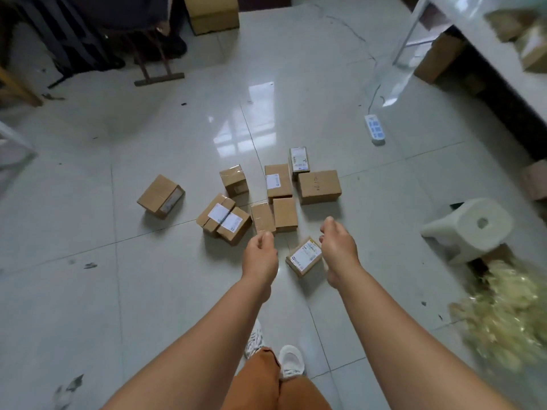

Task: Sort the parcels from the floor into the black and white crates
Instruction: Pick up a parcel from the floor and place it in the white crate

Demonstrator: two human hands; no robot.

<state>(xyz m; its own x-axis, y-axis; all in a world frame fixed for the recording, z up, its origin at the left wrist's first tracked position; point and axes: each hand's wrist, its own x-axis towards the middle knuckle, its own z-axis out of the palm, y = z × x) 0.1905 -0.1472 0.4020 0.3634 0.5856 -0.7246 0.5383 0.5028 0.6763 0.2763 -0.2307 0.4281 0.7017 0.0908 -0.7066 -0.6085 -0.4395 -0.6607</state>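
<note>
Reaching out over the tiled floor (pixel 148 291), my left hand (pixel 260 255) and right hand (pixel 339 247) hang loosely curled, holding nothing. Between them, just beyond my wrists, lies a labelled parcel (pixel 304 255). Further out, a cluster of brown parcels (pixel 278 187) sits on the floor, one parcel (pixel 160 196) apart to the left. A white stool (pixel 470 229) stands to my right, a power strip (pixel 374 129) beyond.
</note>
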